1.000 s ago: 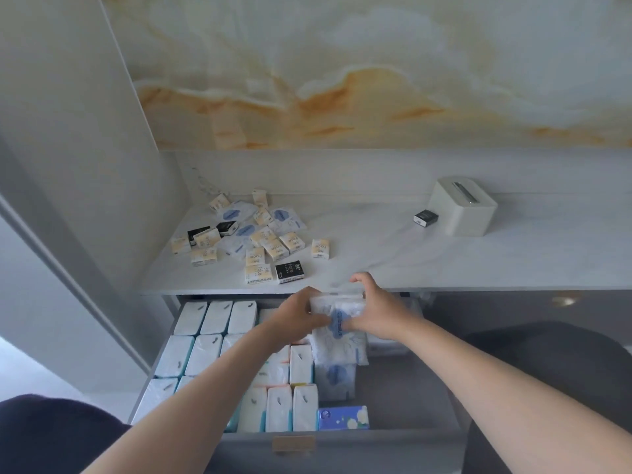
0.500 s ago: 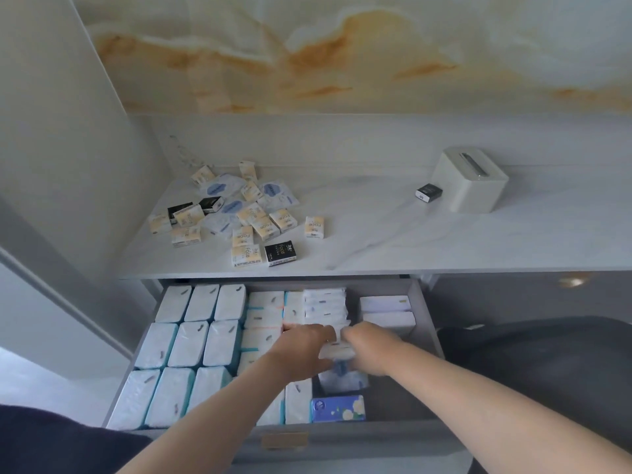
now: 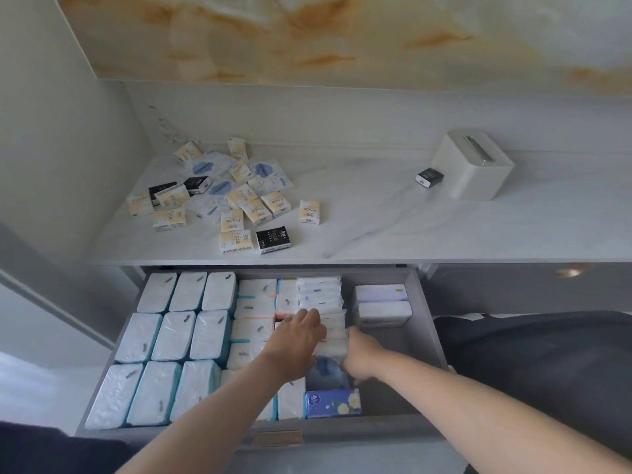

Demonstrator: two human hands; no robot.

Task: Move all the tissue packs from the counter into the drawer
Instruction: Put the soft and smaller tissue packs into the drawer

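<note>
Pressed flat left hand [image 3: 297, 340], fingers straight, on row of soft packs [image 3: 319, 292] inside drawer [image 3: 422, 302]; touched it with right hand [image 3: 363, 358], grip impossible to tell. Saw heap of tissue packs [image 3: 239, 196] on counter [image 3: 376, 217] at 11 o'clock.

A pale, marbled tabletop [image 3: 376, 213] is seen. Towards its left rear a loose heap of small tissue packs [image 3: 232, 196] is spread, made up of cream packs printed "Face", flat white-and-blue packs and a few black ones, several overlapping. One cream pack [image 3: 310, 211] is set apart just right of the heap. At the heap's near edge a cream front pack [image 3: 236, 241] and a black front pack [image 3: 273, 239] are laid side by side. Well apart on the right, a cream tissue box [image 3: 473, 165] is placed, with a lone black pack [image 3: 429, 177] just beside its left.
</note>
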